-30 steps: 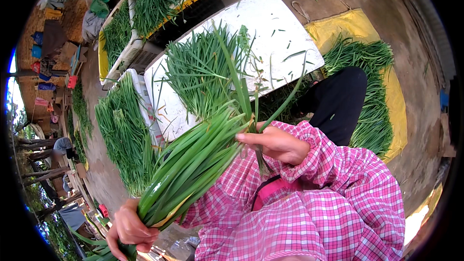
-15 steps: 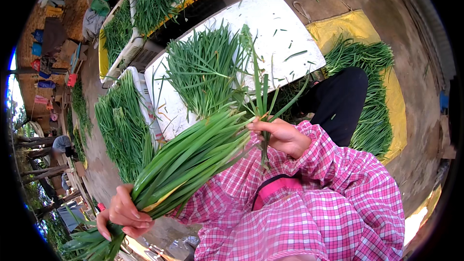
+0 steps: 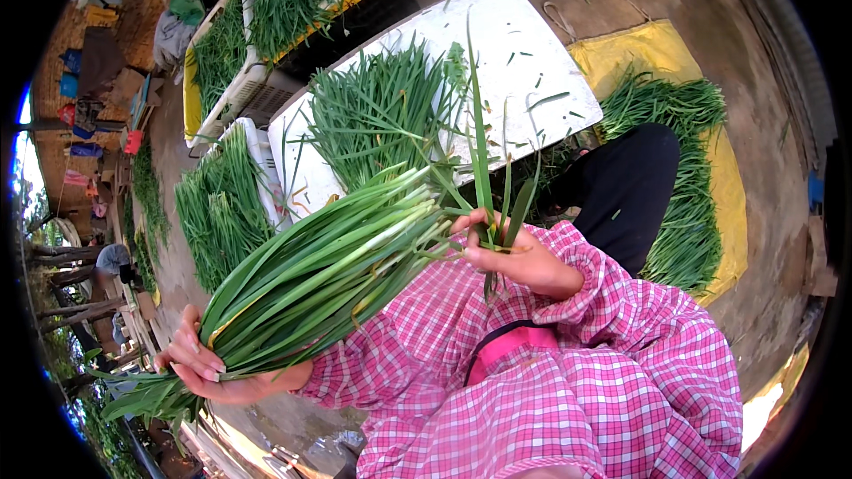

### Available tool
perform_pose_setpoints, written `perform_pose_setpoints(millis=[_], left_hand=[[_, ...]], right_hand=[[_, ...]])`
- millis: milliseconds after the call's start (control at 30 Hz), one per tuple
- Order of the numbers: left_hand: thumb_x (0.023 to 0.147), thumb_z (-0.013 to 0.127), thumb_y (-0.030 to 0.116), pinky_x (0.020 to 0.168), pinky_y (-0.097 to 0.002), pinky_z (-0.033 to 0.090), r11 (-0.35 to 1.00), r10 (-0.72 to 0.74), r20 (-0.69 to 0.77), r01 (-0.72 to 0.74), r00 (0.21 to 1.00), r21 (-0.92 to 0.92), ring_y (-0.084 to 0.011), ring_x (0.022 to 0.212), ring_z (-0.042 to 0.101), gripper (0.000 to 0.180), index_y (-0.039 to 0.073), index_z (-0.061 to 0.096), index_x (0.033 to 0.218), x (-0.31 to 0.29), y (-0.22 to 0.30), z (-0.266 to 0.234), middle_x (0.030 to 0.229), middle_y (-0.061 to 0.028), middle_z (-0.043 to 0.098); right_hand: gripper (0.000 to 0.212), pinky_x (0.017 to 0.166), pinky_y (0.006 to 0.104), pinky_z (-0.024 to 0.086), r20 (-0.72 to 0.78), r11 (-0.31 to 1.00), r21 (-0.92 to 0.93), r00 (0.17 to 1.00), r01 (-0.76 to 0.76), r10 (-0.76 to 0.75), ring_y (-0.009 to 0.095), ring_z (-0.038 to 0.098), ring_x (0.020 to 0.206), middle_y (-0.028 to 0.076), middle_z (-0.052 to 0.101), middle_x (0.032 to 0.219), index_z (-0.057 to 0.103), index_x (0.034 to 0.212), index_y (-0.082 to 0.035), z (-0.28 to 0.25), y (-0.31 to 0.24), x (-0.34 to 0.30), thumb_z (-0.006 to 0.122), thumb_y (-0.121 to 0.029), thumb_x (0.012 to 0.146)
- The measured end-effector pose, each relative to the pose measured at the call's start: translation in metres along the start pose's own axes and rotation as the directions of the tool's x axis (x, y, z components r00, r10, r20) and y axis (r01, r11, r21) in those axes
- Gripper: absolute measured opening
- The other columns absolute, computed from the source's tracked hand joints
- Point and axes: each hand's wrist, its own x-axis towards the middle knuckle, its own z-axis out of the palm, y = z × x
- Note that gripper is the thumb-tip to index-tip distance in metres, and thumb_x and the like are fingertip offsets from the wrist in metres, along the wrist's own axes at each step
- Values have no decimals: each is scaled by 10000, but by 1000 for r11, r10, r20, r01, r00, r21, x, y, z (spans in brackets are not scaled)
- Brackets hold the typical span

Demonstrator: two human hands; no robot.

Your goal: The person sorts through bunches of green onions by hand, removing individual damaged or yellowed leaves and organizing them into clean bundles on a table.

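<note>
My left hand (image 3: 209, 364) is closed round the leafy end of a thick bunch of Chinese chives (image 3: 319, 266). The bunch slants up to the right, its pale stem ends towards my right hand (image 3: 524, 257). That hand pinches several loose chive leaves (image 3: 482, 160), some standing upright and others hanging below the fingers. A few yellowed strands show in the bunch. Beyond it, a loose pile of chives (image 3: 377, 111) lies on a white board (image 3: 532, 27) strewn with leaf scraps.
Left of the board stands a white crate (image 3: 264, 168) heaped with chives, with another crate (image 3: 240, 93) of chives behind it. More chives (image 3: 683, 186) lie on a yellow sheet (image 3: 648, 49) at the right, past my dark-trousered knee (image 3: 635, 186).
The left hand has moved a little up, and the bunch has turned so more pale stems show. The leaves in my right hand have shifted, and its fingers sit differently.
</note>
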Motion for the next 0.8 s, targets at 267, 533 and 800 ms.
perform_pose_setpoints(millis=[267,533,800], left_hand=[[763,533,342,755,-366,415,977,43,33,-49,999,208,-201,737,452,563,-88,361,1083,-16,10,16,826,-122,415],[778,507,319,781,-392,363,973,68,38,-75,997,217,-157,662,391,491,-70,374,1046,-14,18,22,707,-49,353],[720,514,524,779,-354,374,956,94,41,-101,995,276,-159,633,397,730,-87,359,1088,-16,21,15,674,-39,346]], right_hand=[[112,527,178,309,-230,792,-483,819,373,-526,36,386,582,-22,454,663,518,766,-17,-7,23,13,518,-117,816],[236,438,164,264,-500,972,-225,848,68,-175,11,332,489,-45,477,641,498,732,-85,-56,14,21,411,-254,872],[159,552,188,353,-129,966,-185,970,180,-205,35,450,616,-24,499,641,496,924,-72,-22,-1,29,496,-202,832]])
